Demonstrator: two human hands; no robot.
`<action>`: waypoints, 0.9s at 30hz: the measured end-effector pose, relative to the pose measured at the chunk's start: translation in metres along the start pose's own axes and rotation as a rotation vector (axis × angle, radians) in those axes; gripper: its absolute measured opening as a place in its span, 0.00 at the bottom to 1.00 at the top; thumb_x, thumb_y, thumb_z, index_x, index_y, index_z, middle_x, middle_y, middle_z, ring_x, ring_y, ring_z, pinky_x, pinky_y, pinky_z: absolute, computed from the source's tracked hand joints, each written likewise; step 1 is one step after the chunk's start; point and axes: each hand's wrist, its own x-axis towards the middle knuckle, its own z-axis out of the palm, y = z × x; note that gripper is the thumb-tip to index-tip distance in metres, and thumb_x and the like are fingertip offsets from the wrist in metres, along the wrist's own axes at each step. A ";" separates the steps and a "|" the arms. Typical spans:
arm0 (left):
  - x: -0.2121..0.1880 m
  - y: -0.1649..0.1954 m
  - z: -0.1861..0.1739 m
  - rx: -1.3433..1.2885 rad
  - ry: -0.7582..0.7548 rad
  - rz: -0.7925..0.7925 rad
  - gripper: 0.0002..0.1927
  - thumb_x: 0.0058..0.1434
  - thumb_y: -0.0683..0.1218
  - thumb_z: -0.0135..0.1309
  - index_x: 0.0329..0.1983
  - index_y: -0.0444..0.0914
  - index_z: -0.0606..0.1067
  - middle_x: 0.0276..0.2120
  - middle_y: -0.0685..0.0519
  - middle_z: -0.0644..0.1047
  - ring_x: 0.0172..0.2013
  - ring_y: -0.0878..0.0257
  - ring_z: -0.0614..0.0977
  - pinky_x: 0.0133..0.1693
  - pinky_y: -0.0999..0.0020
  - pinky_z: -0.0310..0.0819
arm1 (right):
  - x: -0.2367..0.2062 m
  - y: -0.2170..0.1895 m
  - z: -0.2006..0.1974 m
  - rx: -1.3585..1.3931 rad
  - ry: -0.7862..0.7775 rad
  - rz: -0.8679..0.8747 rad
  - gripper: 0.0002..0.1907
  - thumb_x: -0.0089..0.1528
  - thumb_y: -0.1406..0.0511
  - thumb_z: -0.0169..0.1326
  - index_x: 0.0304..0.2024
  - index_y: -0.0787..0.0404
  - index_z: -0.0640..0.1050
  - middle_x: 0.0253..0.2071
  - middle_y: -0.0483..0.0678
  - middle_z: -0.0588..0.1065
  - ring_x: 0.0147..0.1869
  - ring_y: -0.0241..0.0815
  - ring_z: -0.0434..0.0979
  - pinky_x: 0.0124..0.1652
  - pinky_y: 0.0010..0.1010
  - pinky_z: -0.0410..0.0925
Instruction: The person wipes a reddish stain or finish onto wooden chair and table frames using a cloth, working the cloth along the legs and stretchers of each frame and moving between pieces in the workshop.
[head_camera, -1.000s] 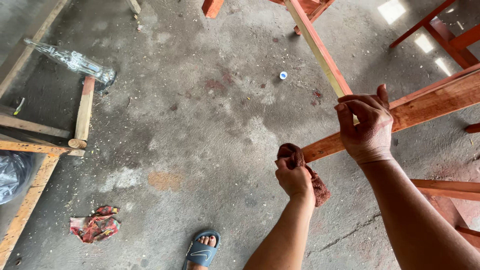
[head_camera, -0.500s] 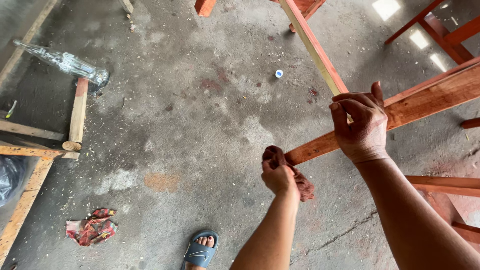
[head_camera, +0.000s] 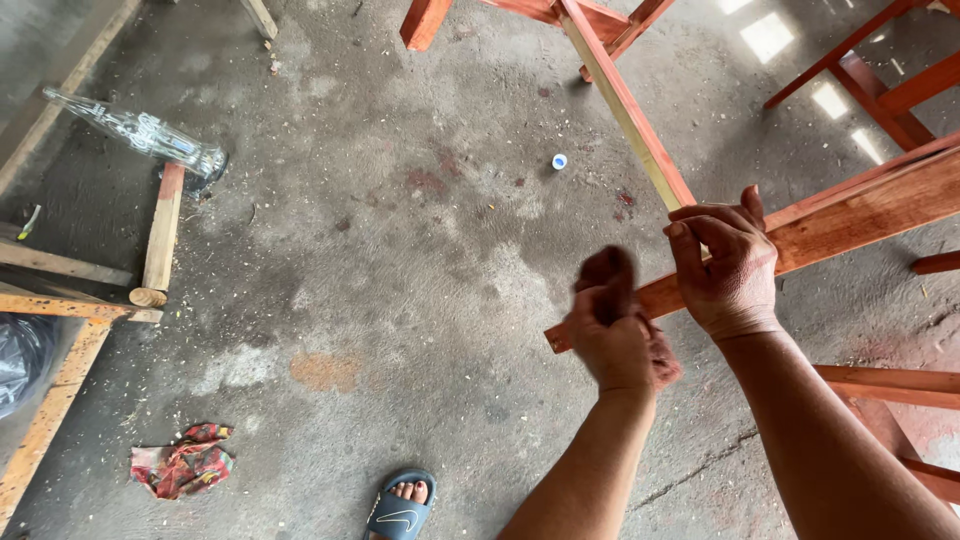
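While the right hand (head_camera: 728, 268) clamps its fingers round a reddish wooden rail (head_camera: 860, 215) to steady it, the left hand (head_camera: 618, 335) is clenched on a dark stained rag (head_camera: 608, 275), pressed against the rail close to its free end. That rail slants up from mid-frame to the right edge, held above the concrete floor (head_camera: 400, 230), and seems to belong to a red wooden frame whose other bars show at the top and right of the view.

Judging by colour, the rail already carries an even red-brown coat along the stretch that shows, so the rubbing looks well advanced. A thinner slat (head_camera: 625, 105) running up from the right hand shows a paler, yellowish edge, which may not yet be coated; I cannot be sure from this angle.

Lower down, a foot in a dark slipper (head_camera: 400, 505) stands on the floor. A crumpled red cloth (head_camera: 182, 462) lies to the left, well apart from the hands. A clear bottle (head_camera: 140, 132) lies beside bare timber (head_camera: 160, 235) at far left, and a small white cap (head_camera: 560, 161) sits alone near the frame.
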 end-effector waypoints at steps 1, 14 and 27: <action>0.002 0.000 -0.004 -0.005 0.084 -0.064 0.18 0.56 0.30 0.43 0.45 0.39 0.72 0.43 0.48 0.77 0.34 0.57 0.80 0.33 0.61 0.77 | 0.000 0.000 0.001 0.007 0.008 -0.001 0.06 0.69 0.67 0.56 0.37 0.59 0.81 0.45 0.45 0.81 0.53 0.46 0.81 0.79 0.53 0.50; 0.044 -0.011 -0.049 0.434 0.407 -0.257 0.16 0.70 0.55 0.52 0.49 0.39 0.70 0.52 0.45 0.66 0.47 0.50 0.79 0.37 0.62 0.81 | -0.003 -0.003 0.003 -0.029 0.019 -0.032 0.06 0.69 0.67 0.57 0.36 0.60 0.80 0.45 0.46 0.81 0.54 0.46 0.81 0.78 0.53 0.50; 0.052 -0.045 -0.076 -0.078 0.126 -0.112 0.25 0.47 0.25 0.42 0.47 0.34 0.73 0.42 0.46 0.79 0.30 0.61 0.81 0.25 0.65 0.77 | -0.006 -0.003 0.008 -0.026 0.036 -0.026 0.08 0.70 0.67 0.57 0.35 0.60 0.80 0.46 0.45 0.81 0.56 0.45 0.80 0.81 0.51 0.49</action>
